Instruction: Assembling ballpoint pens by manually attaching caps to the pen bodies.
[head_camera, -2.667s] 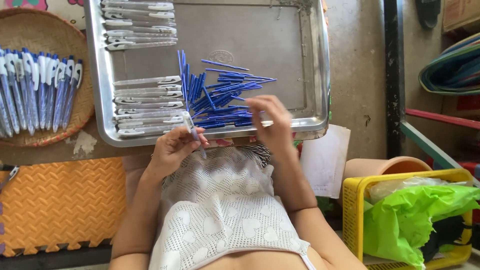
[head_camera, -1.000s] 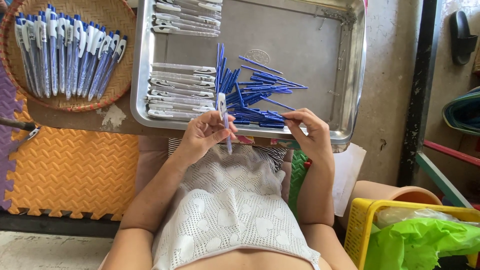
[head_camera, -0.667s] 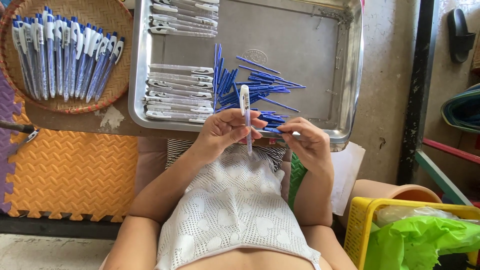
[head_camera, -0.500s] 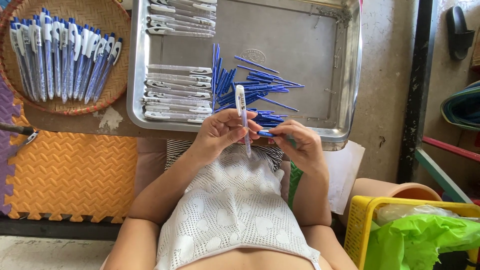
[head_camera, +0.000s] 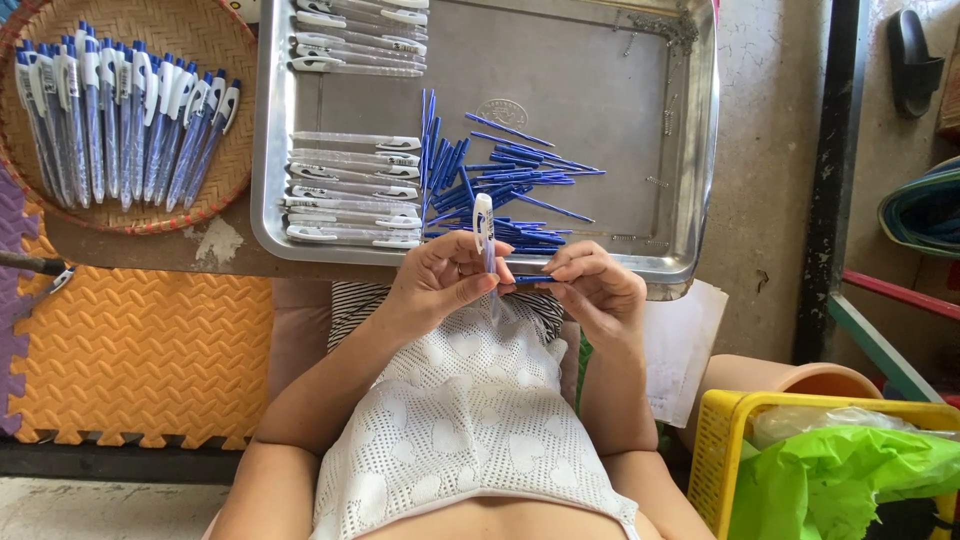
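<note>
Head view, looking down at a seated person's lap and a low tabletop (head_camera: 150, 250) just beyond it. The left hand (head_camera: 440, 280) has its grip closed around a clear pen barrel (head_camera: 484, 228) with a white clip, held upright in front of the body, at the near rim of a metal tray (head_camera: 600, 80). The right hand (head_camera: 595, 290) has its grip pinched narrow on a thin blue refill (head_camera: 528, 279), which lies nearly level with its tip towards the barrel's lower end. The two hands are close together, almost touching.

On the tray, a loose pile of blue refills (head_camera: 500, 180) lies just beyond the hands. To its left are rows of empty clear barrels (head_camera: 350, 190), with more at the tray's far edge. Well to the left, a round woven basket (head_camera: 200, 30) holds assembled blue pens (head_camera: 120, 110) side by side.

To do this step well, the barrel likely needs holding steady while the refill is swung in line with its open end, fingers pinching near the refill's leading tip so the thin rod does not bend or miss the opening. The barrel's lower end is hidden behind the fingers, so I cannot tell whether the refill has entered it.
</note>
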